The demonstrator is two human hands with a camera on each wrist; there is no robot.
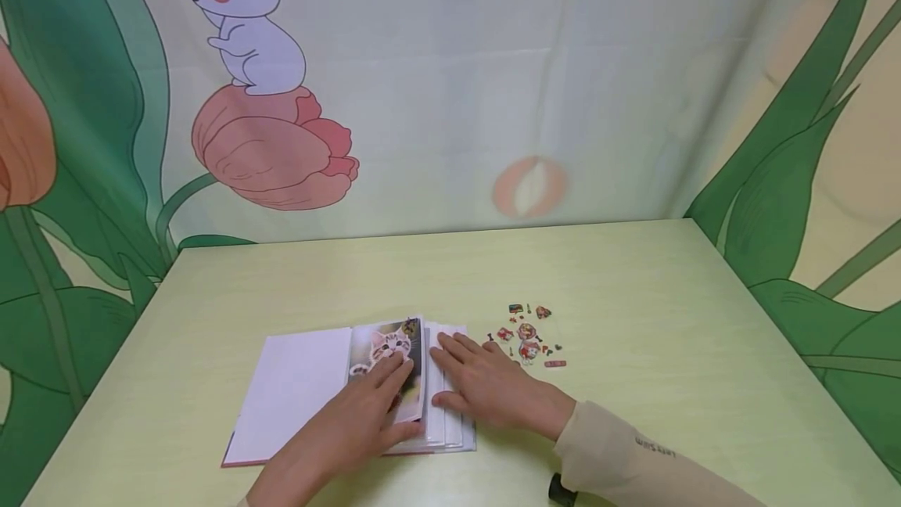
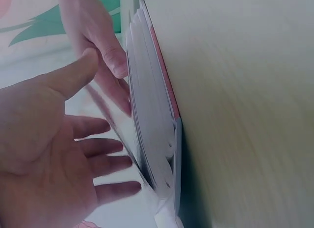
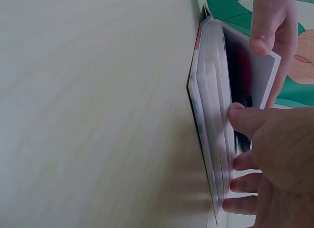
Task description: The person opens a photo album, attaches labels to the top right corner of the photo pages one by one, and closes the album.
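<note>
An open photo album [image 1: 299, 393] lies on the table, its white inside cover spread to the left. On its top leaf is a kitten picture [image 1: 387, 343], partly covered by my left hand [image 1: 359, 417], whose extended fingers rest on it. That leaf [image 3: 267, 78] stands tilted up from the stack in the right wrist view. My right hand [image 1: 489, 382] lies over the right side of the white pages [image 1: 435, 413], fingers spread. In the right wrist view its thumb and fingertips touch the edges of the page stack [image 3: 221, 105]. Neither hand curls round anything.
Small colourful stickers [image 1: 528, 332] lie in a cluster just beyond my right hand, seemingly on a clear sheet. A dark object [image 1: 561, 490] shows by the right sleeve. Behind the pale table [image 1: 633, 272] hangs a curtain [image 1: 436, 100] printed with a rabbit and flowers.
</note>
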